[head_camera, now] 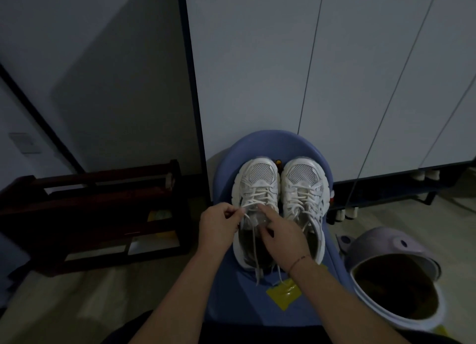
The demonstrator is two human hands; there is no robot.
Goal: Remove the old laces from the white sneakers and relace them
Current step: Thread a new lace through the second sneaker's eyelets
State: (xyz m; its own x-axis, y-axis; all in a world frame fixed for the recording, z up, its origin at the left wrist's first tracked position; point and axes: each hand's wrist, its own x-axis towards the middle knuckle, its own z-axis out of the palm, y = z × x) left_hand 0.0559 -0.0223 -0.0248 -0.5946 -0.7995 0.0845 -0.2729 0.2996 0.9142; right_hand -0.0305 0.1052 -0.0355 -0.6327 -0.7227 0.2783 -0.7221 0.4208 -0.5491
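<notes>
On the blue stool [270, 145]: two white sneakers [304, 181] side by side, toes pointing away, both laced over the forefoot. Work on the one nearer the dark rack [103, 215].

Left hand [219, 225]: pinching a strand of lace [251, 204] between thumb and fingertips, just beside the top crossings. Right hand [280, 233]: forefinger stretched out and pressing on the tongue [253, 219], gripping nothing visible.

Probably early in the unlacing: only the top rows slack, loose ends trailing past the heel toward the stool's front edge.

Keep that forefinger pinning the shoe against sliding. Draw the strand out in line with its run, one crossing at a time, alternating sides. Pull gently; avoid yanking several rows at once. Mind the trailing ends, easy to trap under the heel.
</notes>
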